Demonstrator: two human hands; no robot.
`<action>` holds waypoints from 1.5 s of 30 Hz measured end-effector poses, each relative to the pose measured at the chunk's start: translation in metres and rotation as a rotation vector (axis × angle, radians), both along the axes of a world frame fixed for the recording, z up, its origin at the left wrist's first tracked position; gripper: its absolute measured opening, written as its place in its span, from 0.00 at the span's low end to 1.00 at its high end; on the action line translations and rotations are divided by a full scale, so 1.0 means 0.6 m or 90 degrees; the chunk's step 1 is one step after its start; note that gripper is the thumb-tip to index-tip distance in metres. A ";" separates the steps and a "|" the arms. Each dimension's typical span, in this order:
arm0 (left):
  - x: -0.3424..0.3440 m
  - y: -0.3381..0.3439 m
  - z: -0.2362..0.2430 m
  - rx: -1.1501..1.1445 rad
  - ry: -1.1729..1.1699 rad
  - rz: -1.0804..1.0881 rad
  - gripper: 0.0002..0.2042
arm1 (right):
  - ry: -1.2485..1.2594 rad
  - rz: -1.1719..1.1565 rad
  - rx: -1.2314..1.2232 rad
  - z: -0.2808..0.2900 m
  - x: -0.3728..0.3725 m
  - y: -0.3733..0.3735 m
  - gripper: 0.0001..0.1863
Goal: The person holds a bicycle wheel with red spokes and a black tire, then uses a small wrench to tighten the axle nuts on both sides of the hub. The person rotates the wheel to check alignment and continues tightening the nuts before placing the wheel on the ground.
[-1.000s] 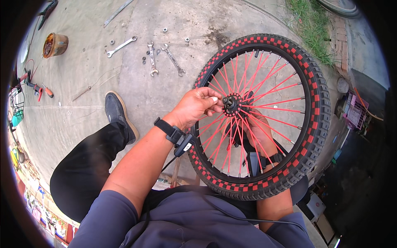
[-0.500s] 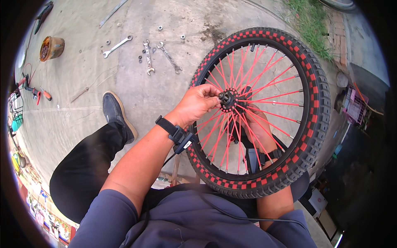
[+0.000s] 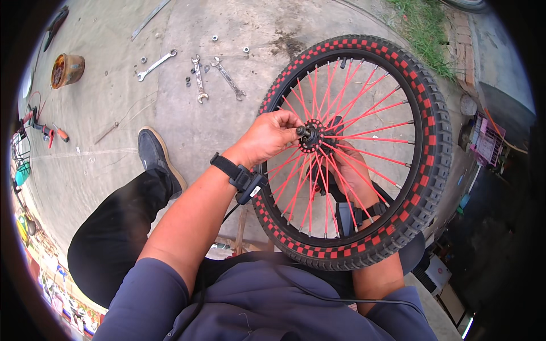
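Note:
A bicycle wheel [image 3: 424,187] with red spokes, a black rim and a red-and-black checkered tyre stands upright and leaning before me, over my right leg. My left hand [image 3: 274,132] is closed in a pinch on a small dark fitting at the axle end [image 3: 305,134] of its hub [image 3: 316,140]. My right hand [image 3: 351,169] is behind the spokes, curled against the back of the hub; its fingertips are partly hidden by spokes and hub.
Several wrenches [image 3: 199,79] and small nuts [image 3: 245,50] lie on the concrete ahead. At left are a rusty pot [image 3: 68,71], red-handled tools [image 3: 62,132] and my shoe [image 3: 152,150]. Grass [image 3: 421,34], a brick edge [image 3: 463,57] and a pink wire crate [image 3: 486,142] border the right.
The wheel and my left hand have shifted slightly up and left in the view, as have the objects on the ground. My left fingers have moved a little at the axle end.

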State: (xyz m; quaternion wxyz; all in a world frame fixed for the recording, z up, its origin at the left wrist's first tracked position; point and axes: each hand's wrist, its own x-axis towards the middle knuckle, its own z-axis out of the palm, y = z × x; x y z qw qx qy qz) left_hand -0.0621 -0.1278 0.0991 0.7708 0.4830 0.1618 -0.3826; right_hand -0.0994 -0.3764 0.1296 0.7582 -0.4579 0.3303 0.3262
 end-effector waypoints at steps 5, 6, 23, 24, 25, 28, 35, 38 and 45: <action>0.009 0.007 -0.002 0.032 0.014 -0.041 0.05 | 0.053 -0.013 -0.119 0.024 0.008 0.025 0.14; 0.011 0.009 -0.002 0.024 0.018 -0.049 0.05 | 0.050 -0.015 -0.118 0.027 0.009 0.026 0.14; 0.022 0.018 -0.015 -0.050 0.100 -0.072 0.07 | 0.042 -0.074 -0.121 0.005 -0.002 0.022 0.12; 0.022 0.017 -0.014 -0.045 0.101 -0.074 0.07 | 0.046 -0.081 -0.127 0.006 -0.001 0.023 0.12; 0.020 0.017 -0.014 -0.040 0.103 -0.076 0.07 | 0.044 -0.076 -0.113 0.003 -0.003 0.021 0.12; 0.020 0.017 -0.011 -0.049 0.108 -0.076 0.08 | 0.039 -0.065 -0.082 -0.001 -0.008 0.014 0.13; 0.017 0.018 -0.008 -0.054 0.110 -0.063 0.08 | 0.041 -0.081 -0.073 0.006 -0.006 0.020 0.13; 0.015 0.020 -0.006 -0.074 0.116 -0.056 0.08 | 0.048 -0.072 -0.081 0.004 -0.007 0.018 0.14; 0.009 0.024 0.001 -0.075 0.133 -0.041 0.08 | 0.034 -0.080 -0.085 -0.008 -0.012 0.018 0.13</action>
